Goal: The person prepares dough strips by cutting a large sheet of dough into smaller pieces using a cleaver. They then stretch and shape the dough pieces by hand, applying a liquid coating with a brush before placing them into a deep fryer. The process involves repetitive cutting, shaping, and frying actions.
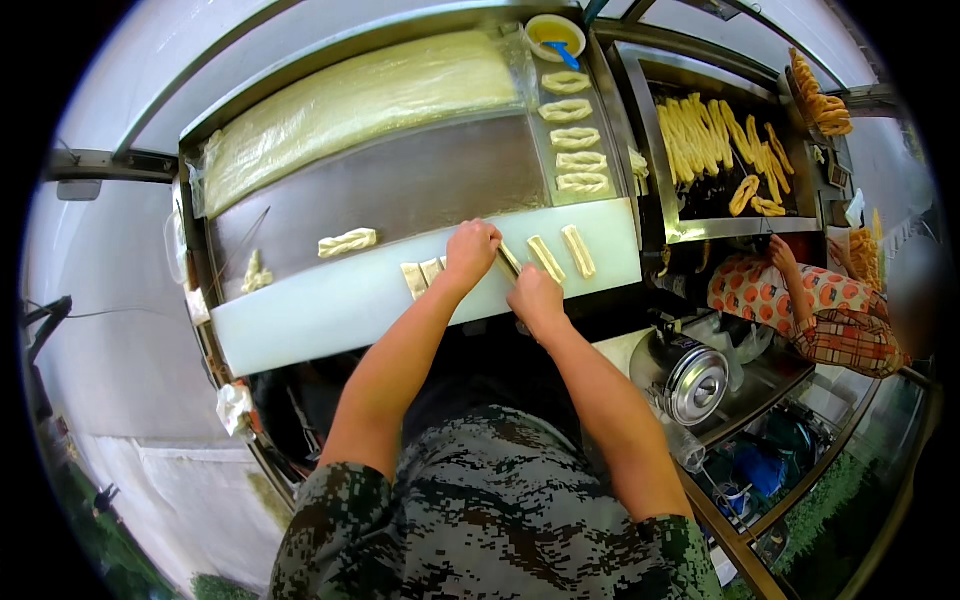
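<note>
Over a long white cutting board (300, 330), my left hand (472, 255) and my right hand (537, 298) grip the two ends of a thin bar-like tool (508, 262), its exact kind unclear. Beneath it the dough is mostly hidden. Cut dough strips (414, 279) lie left of it, partly behind my left wrist. Right of my hands are two narrow dough pieces, one (546, 259) near my right hand and one (578, 251) farther right. A twisted dough piece (347, 242) rests behind the board's back edge.
Behind lies a large dough slab (360, 105) under plastic film. Looped dough twists (574, 138) line the right side below a bowl of oil (555, 34) with a blue-handled utensil. At right, a fryer (675, 225) holds fried dough sticks (694, 142); a person in a patterned apron (750, 289) stands beside it, near a lidded metal pot (699, 386).
</note>
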Action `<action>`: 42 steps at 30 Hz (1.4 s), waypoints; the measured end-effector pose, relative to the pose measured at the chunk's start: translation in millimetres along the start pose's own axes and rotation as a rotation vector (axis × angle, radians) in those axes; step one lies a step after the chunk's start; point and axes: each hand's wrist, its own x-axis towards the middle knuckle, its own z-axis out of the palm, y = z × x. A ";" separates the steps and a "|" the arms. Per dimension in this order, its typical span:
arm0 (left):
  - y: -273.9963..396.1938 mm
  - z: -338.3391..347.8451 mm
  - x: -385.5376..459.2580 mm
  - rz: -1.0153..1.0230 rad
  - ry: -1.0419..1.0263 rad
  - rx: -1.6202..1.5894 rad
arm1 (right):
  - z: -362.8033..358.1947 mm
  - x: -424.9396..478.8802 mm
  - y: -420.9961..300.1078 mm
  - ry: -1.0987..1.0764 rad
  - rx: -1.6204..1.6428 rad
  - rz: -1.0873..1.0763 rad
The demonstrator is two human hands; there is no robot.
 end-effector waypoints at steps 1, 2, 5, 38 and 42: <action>-1.6 -4.1 1.0 -0.008 -0.020 -0.034 | 5.1 -4.2 4.3 0.041 0.018 -0.003; -5.7 -9.6 -3.0 -0.022 -0.046 -0.067 | 19.1 -17.8 21.9 0.162 0.138 -0.049; -19.5 -49.8 -16.6 -0.071 0.103 -0.069 | 31.9 -76.8 63.8 0.439 0.519 -0.067; -15.0 -71.1 -46.2 -0.078 -0.477 -0.243 | 48.7 -85.9 48.2 0.299 0.732 0.175; -11.4 -52.5 -42.1 -0.081 -0.505 -0.478 | 51.9 -82.7 47.6 0.355 0.687 0.121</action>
